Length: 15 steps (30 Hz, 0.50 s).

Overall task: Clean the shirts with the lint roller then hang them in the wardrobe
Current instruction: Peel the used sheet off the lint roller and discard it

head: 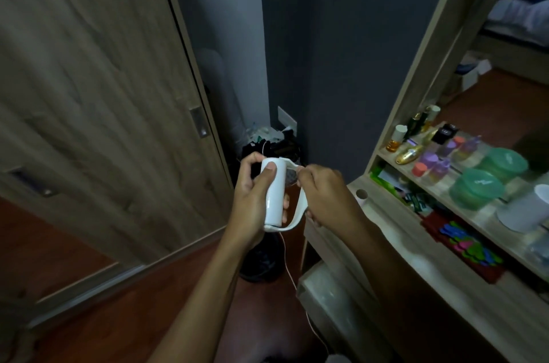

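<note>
Lint roller point(274, 193), a smooth white cylinder at frame centre, sits clamped in your left hand point(252, 199); your right hand point(323, 193) pinches its peeled sheet point(292, 177).

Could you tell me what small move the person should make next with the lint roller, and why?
Probably keep peeling: the right hand pinches a partly lifted used sheet while the left hand grips the white cylindrical lint roller above the black bin.

The left hand point(252, 199) grips the white lint roller point(274, 193) upright; the right hand point(323, 193) pinches a peeled sheet point(292, 177) beside it.
</note>
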### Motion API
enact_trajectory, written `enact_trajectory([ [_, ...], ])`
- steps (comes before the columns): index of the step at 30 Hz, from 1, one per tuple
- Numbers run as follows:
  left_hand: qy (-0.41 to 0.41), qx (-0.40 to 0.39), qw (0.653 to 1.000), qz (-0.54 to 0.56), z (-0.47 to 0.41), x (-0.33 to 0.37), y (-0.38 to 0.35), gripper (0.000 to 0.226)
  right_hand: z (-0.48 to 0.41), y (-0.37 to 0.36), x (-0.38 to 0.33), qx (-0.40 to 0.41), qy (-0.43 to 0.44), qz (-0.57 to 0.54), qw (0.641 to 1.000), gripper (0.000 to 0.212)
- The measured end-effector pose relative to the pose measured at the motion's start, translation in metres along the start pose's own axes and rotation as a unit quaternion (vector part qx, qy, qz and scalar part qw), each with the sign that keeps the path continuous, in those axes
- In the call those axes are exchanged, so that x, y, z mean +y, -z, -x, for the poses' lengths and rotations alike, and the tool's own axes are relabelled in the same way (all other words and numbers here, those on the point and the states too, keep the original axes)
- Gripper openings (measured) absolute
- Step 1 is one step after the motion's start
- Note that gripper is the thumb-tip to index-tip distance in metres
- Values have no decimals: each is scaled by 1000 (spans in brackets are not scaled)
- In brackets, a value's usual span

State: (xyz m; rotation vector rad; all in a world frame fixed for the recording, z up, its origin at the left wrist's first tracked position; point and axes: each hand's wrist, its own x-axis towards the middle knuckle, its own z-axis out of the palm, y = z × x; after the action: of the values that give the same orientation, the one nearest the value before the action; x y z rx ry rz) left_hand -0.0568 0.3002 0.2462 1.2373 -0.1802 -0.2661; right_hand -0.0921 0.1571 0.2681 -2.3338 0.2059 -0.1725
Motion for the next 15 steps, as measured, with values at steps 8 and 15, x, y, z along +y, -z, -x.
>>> enact_trajectory([
  [8, 42, 14, 998, 48, -35, -1, 23, 8, -19, -20, -3, 16, -44, -15, 999, 43],
  [15, 79, 13, 995, 63, -62, -16, 4, 4, -30, -8, 21, 13, -89, -46, 995, 42],
])
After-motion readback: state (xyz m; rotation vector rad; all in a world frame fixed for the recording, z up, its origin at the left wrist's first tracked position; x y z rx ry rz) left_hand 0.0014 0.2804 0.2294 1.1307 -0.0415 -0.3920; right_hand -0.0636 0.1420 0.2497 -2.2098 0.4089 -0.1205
